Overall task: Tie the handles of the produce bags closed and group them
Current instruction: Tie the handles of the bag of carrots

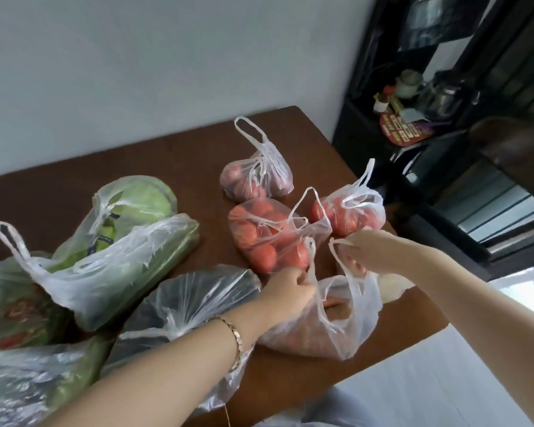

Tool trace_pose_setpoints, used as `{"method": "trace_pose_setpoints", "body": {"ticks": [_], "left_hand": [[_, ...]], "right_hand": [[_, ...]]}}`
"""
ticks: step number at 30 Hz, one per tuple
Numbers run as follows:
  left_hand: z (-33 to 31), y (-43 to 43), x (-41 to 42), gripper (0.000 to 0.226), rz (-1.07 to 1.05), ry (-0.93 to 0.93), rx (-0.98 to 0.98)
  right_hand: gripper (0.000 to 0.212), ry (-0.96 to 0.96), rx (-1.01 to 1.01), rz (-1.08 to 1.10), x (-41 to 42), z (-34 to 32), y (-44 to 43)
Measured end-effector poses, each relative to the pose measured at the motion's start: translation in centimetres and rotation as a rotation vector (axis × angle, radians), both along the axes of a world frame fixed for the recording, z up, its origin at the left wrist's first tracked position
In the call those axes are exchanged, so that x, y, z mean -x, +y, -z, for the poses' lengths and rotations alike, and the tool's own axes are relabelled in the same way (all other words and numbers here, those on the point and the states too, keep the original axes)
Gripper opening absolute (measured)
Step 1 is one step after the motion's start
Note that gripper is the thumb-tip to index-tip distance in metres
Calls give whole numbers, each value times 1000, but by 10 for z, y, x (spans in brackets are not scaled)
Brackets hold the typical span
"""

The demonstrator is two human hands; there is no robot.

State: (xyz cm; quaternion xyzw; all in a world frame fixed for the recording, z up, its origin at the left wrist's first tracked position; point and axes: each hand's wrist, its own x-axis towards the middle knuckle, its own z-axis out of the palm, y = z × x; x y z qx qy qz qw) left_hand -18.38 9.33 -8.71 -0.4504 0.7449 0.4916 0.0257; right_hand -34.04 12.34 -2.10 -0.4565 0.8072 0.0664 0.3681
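Observation:
A clear plastic bag of orange-brown produce [315,331] lies open at the table's near right edge. My left hand [290,291] pinches its left handle and my right hand [358,251] grips its right handle, the two handles held apart above the bag's mouth. Just beyond lie a big bag of red tomatoes [269,238], a smaller tomato bag [349,211] and a bag of reddish onions [253,177], their handles knotted. On the left sit a bag of dark vegetables [191,300], a long green-vegetable bag [114,269] and a cabbage bag [136,204].
The brown wooden table [182,155] stands against a white wall. More bagged packets [16,306] crowd the near left corner. A black shelf unit [420,124] with jars and bottles stands close to the table's right side.

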Motion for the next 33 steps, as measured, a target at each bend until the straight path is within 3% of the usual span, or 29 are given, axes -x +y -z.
{"method": "trace_pose_setpoints", "body": {"ticks": [5, 9, 12, 14, 19, 21, 23, 27, 29, 31, 33], "left_hand": [[-8, -13, 12, 19, -472, 210, -40], [-18, -13, 11, 26, -856, 435, -198], [-25, -16, 4, 32, -970, 681, -349], [-30, -18, 2, 36, -1019, 848, -429], [-32, -18, -1, 46, -1008, 706, -482], [-35, -16, -1, 38, -1029, 729, -562], [-34, -15, -1, 29, -1040, 756, -573], [-27, -10, 1, 35, -982, 726, -522], [-26, -8, 3, 23, -947, 715, -522], [-25, -9, 5, 5, -923, 714, -584], [-21, -10, 7, 9, -910, 687, -662]], "right_hand": [[25, -278, 220, 168, 21, 0, -17], [26, -765, 156, 326, 27, -3, -10], [38, -1163, 68, 528, 34, 4, -7], [45, -1262, 34, 644, 39, 14, -9], [27, -1274, 120, 755, 35, 28, -15], [14, -1306, 121, 714, 29, 31, -15], [16, -1283, 140, 686, 20, 35, -12], [31, -931, 489, 541, 2, 41, -5], [30, -767, 683, 415, -5, 44, -1], [24, -652, 777, 353, -10, 53, 1], [19, -600, 792, 382, -15, 59, 2]]}}
